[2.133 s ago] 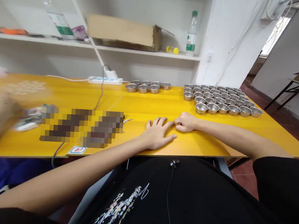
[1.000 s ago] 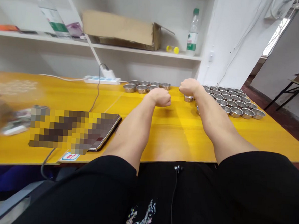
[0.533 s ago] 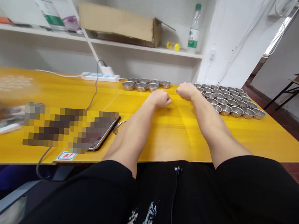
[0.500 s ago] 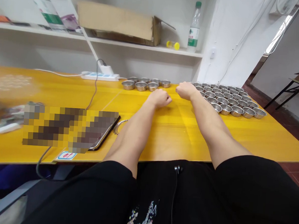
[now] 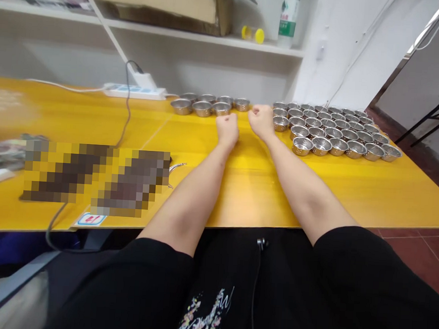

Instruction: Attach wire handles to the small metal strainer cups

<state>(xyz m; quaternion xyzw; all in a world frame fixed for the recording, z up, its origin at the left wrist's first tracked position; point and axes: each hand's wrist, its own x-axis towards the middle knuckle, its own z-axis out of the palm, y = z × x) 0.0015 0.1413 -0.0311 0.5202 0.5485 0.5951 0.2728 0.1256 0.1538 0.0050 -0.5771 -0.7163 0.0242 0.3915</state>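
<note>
The left hand (image 5: 227, 126) and right hand (image 5: 261, 120) rest clenched on the yellow tabletop (image 5: 262, 187); any contents are hidden. Rows of small perforated steel cups (image 5: 332, 136) stand just right of the right hand, set singly so each stays reachable.

No wording is legible anywhere in this scene. The green label on a bottle (image 5: 289, 14) on the shelf (image 5: 197, 34), a red-and-blue sticker (image 5: 88, 219) at the near edge of the table (image 5: 351, 192), and pale script printed on the person's black shirt (image 5: 200, 314) are all too small or blurred to read.
</note>
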